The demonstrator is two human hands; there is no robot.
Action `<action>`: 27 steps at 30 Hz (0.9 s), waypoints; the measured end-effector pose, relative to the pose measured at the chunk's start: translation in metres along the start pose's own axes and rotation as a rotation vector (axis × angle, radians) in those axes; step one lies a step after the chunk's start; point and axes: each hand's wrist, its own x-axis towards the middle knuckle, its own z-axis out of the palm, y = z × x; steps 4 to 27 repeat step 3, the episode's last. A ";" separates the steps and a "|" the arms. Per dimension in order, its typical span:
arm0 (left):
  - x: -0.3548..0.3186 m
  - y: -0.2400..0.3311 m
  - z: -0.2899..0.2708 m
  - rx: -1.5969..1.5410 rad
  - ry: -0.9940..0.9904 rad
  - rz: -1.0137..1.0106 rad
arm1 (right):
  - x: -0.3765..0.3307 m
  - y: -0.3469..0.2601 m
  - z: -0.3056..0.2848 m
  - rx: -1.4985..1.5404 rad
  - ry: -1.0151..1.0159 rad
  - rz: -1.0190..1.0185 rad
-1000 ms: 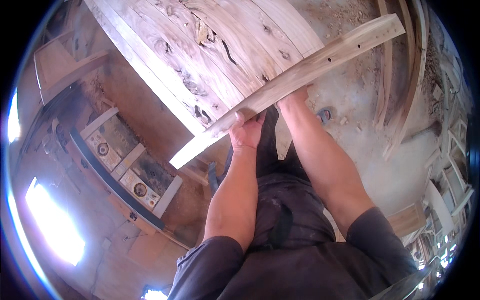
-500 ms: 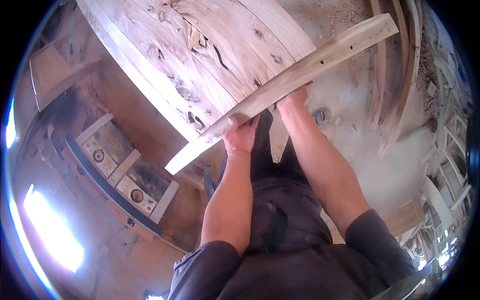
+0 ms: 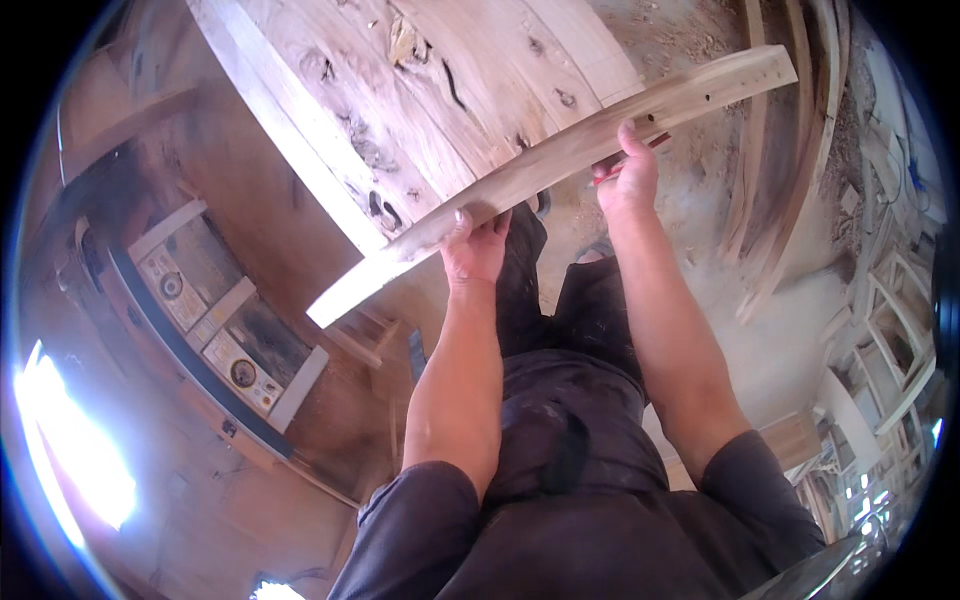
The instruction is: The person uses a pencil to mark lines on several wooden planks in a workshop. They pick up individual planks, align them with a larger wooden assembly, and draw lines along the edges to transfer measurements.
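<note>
A long, pale wooden board (image 3: 560,153) lies slantwise across the near end of a wide plank panel (image 3: 500,90) with knots and dark cracks. Two small dark holes show toward the board's right end. My left hand (image 3: 473,247) grips the board left of its middle, thumb on top and fingers underneath, partly hidden. Farther right, my right hand (image 3: 630,182) holds the board's near edge with its thumb raised onto the face. A thin red stick, which looks like a pencil (image 3: 659,139), pokes out from the same hand.
On the left stands a machine (image 3: 205,310) with round dials and pale crossbars. Long curved wood strips (image 3: 790,170) lie at the right, near scattered shavings. Wooden frames (image 3: 900,310) are stacked at the far right. Bright light falls at the lower left.
My right hand has shifted up and right along the board, and its thumb now shows on the face. The board's left end sits farther left, its right end slightly lower. The view has shifted a little.
</note>
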 end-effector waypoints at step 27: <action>0.000 -0.004 -0.011 -0.046 -0.009 -0.017 | 0.000 0.002 -0.005 -0.041 -0.058 0.028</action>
